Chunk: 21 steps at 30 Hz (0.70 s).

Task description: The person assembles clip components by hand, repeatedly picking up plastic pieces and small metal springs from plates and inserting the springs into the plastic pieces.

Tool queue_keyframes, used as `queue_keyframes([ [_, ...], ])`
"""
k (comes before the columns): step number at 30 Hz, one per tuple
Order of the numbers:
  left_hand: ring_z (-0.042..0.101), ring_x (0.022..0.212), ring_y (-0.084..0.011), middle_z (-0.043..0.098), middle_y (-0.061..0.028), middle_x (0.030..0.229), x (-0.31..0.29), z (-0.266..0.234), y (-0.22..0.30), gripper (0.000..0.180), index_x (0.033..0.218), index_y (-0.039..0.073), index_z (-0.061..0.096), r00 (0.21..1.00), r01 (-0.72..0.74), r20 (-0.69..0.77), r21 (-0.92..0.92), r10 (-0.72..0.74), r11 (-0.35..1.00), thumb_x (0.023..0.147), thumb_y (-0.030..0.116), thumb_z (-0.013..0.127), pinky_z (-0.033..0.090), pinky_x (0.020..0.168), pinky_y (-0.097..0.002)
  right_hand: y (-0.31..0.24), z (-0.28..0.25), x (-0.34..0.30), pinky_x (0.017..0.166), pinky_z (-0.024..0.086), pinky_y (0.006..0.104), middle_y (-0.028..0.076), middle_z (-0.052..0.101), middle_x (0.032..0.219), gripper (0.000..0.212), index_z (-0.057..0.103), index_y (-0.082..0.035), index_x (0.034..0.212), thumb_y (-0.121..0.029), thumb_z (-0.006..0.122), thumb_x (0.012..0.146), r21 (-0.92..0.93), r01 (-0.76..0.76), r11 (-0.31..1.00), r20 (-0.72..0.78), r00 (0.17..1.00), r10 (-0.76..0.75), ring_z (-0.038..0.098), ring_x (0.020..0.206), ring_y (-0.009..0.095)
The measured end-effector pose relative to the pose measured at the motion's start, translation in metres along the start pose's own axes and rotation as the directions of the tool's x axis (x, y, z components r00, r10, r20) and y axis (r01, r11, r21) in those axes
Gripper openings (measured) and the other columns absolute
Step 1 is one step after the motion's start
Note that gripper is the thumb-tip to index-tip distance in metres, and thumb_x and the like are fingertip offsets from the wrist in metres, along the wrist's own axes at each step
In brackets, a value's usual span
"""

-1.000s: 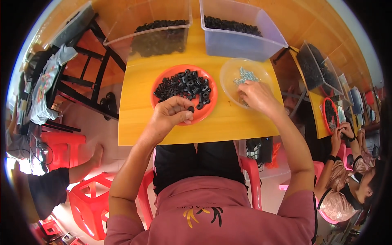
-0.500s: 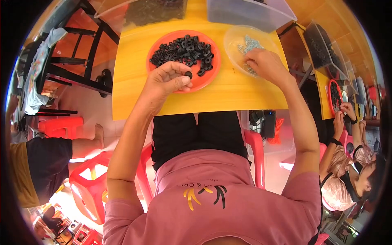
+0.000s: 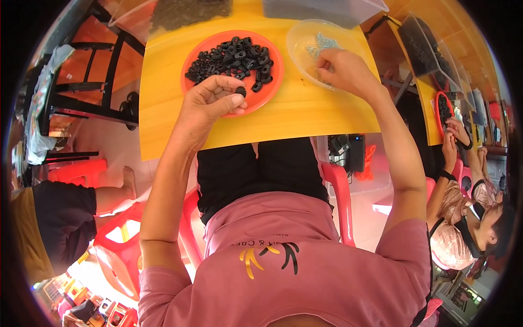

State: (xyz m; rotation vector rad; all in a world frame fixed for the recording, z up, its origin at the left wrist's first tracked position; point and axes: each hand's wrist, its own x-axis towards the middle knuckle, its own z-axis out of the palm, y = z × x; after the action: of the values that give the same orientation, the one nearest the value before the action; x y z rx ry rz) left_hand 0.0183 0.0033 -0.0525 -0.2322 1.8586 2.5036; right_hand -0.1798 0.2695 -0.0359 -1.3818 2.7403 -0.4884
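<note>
My left hand pinches a small round black plastic piece between thumb and fingers, above the near edge of a red plate. Heaped on that plate are many similar black plastic pieces. To the right, a translucent shallow bowl holds a scatter of tiny silvery metal parts, too small to name surely. My right hand reaches over the bowl's near side. Its fingers are bent and pressed together, and whatever is between the fingertips is hidden.
Both vessels stand on a yellow wood-grain table. Clear plastic bins line its far edge. A black metal frame and a red stool are at the left. At the right, another person works at a second table.
The view has shifted, so the table and both vessels appear higher and further left. My left hand keeps its black piece, and my right hand stays over the bowl.
</note>
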Motion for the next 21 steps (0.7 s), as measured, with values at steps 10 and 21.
queue_keyframes([
  [10,0.066,0.085,-0.0135,0.066,-0.0056,0.092,-0.002,0.016,0.001,0.021,0.109,0.000,0.065,0.987,-0.141,0.079,-0.028,0.143,0.990,0.088,0.003,0.068,0.055,0.076,-0.0274,-0.061,-0.019,-0.013,0.065,0.046,0.0210,-0.001,0.061,0.079,0.010,0.062,0.000,0.096,-0.007,0.066,0.089,0.838,-0.107,0.535,0.062,0.993,0.101,0.058,0.070,0.006],
  [21,0.063,0.092,-0.0136,0.065,-0.0035,0.093,-0.005,0.027,-0.007,0.017,0.108,0.006,0.065,0.994,-0.111,-0.030,-0.287,0.107,0.951,0.091,0.007,0.066,0.051,0.078,-0.0259,-0.118,0.001,-0.014,0.062,0.046,0.0212,0.002,0.063,0.076,0.009,0.062,0.000,0.093,-0.006,0.067,0.088,0.895,-0.172,0.412,0.160,0.985,0.064,0.060,0.069,0.007],
])
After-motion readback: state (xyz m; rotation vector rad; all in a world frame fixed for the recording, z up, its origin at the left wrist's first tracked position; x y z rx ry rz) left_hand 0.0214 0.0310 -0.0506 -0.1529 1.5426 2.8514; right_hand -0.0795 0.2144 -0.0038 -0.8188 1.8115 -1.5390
